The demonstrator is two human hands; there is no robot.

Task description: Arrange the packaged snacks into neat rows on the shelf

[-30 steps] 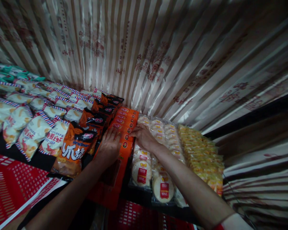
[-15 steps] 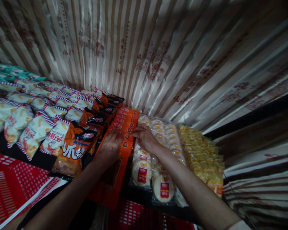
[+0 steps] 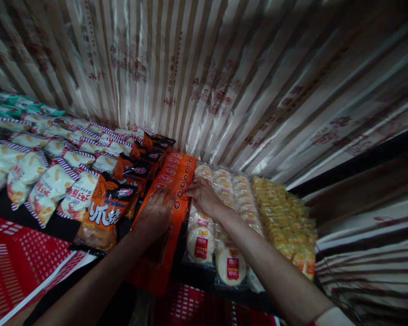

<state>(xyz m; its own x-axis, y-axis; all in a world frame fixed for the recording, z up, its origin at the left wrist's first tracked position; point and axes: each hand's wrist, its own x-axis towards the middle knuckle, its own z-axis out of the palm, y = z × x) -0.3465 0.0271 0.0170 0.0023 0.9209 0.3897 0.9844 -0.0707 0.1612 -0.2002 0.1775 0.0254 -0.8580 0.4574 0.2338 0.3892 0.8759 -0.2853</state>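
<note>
The person's left hand (image 3: pixel 156 212) lies palm down on a row of overlapping orange packets (image 3: pixel 177 174), its fingers extended and only slightly apart, with no grip to be seen; the right hand (image 3: pixel 204 198) is at the right edge of the same row, its fingers bent and close together, the tips at the packets; whether they pinch one cannot be told. The orange packets run from the curtain (image 3: pixel 204 68) towards the person, along a black shelf (image 3: pixel 66 225); their printed ovals and small round pictures show beyond the hands.

Just left of them stand orange-and-black snack bags (image 3: pixel 104 215); further left are rows of white snack bags (image 3: pixel 49 192) with striped edges, and teal bags (image 3: pixel 25 103) at the far left. On the right lie clear packs of round white crackers (image 3: pixel 231 267), the right forearm passing over them; beside these are rows of yellow packets (image 3: pixel 280 217); a red perforated basket (image 3: pixel 17 267) sits below the shelf at left.
</note>
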